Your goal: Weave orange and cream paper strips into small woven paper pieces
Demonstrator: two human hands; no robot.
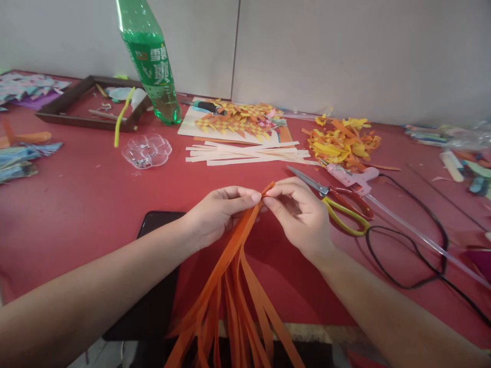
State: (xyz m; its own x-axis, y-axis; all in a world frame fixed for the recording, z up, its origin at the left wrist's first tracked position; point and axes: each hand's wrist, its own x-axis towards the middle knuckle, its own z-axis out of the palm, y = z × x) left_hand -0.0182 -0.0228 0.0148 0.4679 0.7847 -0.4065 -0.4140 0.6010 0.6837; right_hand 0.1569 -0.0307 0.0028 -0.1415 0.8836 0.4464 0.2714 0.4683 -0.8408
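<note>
A bunch of long orange paper strips [235, 255] hangs from both hands, its loose ends fanning down past the table's front edge. My left hand [222, 212] pinches the strips near their top between thumb and forefinger. Right beside it, my right hand [297, 212] pinches the gathered top end, where a short folded tip sticks up. The fingertips of both hands nearly meet. Close to my right hand lie scissors [347, 204] with one red and one yellow handle. A black tablet-like slab [153, 286] lies under my left forearm.
Pale paper strips [245, 153] lie ahead, before woven orange-yellow pieces [238, 120] on a board. A green bottle [153, 71], brown frame [86, 122] and clear flower-shaped dish [147, 152] stand left. A pink glue gun [355, 179], its black cord and orange-yellow scraps [341, 143] lie right.
</note>
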